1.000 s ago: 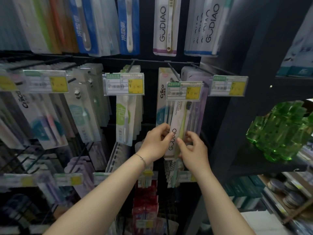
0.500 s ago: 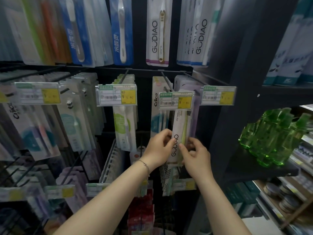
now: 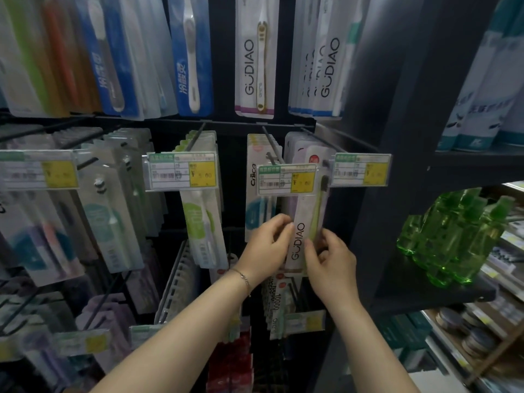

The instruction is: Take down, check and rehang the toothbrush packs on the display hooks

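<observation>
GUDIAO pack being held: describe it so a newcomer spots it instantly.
Find the dark shelf post left of the green bottles. Beside it, under a yellow price tag, left hand and right hand pinch a white pack. Unlike the blue-marked pack leftward, it reads GUDIAO beside a yellow-green brush.

The white GUDIAO toothbrush pack (image 3: 304,211), with a green-handled brush inside, stood nearly upright, its lower half pinched between the left grip (image 3: 266,248) and the right grip (image 3: 331,262).
</observation>
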The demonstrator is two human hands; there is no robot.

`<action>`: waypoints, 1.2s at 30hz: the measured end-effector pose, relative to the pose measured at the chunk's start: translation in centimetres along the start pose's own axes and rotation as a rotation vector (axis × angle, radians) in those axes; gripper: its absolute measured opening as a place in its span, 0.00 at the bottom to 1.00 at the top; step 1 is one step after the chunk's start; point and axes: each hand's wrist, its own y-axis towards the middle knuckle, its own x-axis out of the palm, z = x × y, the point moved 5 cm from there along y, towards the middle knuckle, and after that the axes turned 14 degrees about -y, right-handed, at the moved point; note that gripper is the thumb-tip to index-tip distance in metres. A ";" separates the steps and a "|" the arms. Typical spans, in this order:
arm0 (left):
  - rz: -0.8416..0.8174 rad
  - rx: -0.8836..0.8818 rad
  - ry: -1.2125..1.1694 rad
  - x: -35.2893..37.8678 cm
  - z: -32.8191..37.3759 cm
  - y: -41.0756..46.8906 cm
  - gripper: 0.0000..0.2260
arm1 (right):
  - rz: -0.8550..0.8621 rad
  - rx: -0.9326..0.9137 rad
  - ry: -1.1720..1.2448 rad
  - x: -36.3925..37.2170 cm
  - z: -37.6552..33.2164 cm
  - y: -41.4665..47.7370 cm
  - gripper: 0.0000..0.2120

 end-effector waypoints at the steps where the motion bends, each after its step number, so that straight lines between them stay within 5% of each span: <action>1: 0.040 0.000 -0.004 -0.3 0.1 0.4 0.08 | 0.001 0.001 -0.014 0.0 0.1 0.1 0.20; 5: 0.170 -0.031 0.017 -0.9 0.1 3.1 0.06 | -0.005 -0.002 -0.061 -0.2 0.1 0.2 0.20; 17: 0.200 -0.143 0.018 0.5 -1.6 7.5 0.07 | 0.012 -0.032 -0.167 -1.6 0.3 0.0 0.22; 36: 0.143 0.031 -0.164 0.4 -0.4 4.9 0.07 | 0.046 -0.036 -0.184 -2.1 -0.2 -0.8 0.21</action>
